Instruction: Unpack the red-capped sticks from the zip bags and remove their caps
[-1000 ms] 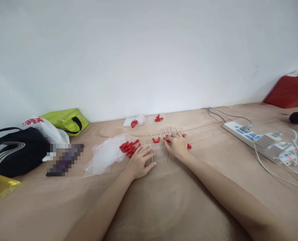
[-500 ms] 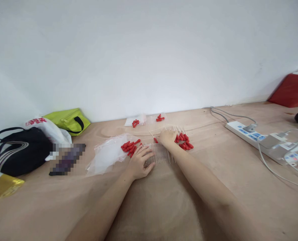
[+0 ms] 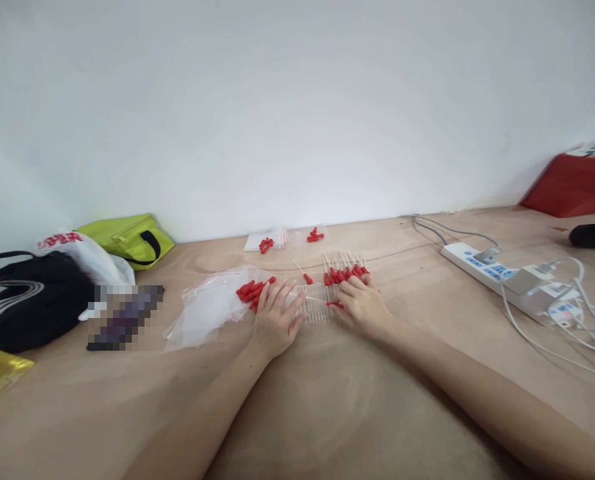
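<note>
My left hand [image 3: 276, 312] lies flat with fingers spread on a row of thin clear tubes [image 3: 317, 293] on the wooden table [image 3: 327, 400]. Just left of it sits a pile of small red caps [image 3: 250, 291]. My right hand [image 3: 360, 303] rests on the right end of the tubes, its fingers bent around a tube with a red cap [image 3: 334, 305]. Beyond its fingertips stands a row of red-capped tubes [image 3: 345, 272].
Empty clear zip bags [image 3: 205, 307] lie left of the caps; two small bags holding red caps [image 3: 287, 239] sit near the wall. Bags [image 3: 32, 293] crowd the left; a power strip with cables [image 3: 517, 283] lies right, a red box [image 3: 572, 183] behind.
My right hand drew back toward me from the far red caps and now holds a capped tube. My left hand slid slightly forward on the tubes.
</note>
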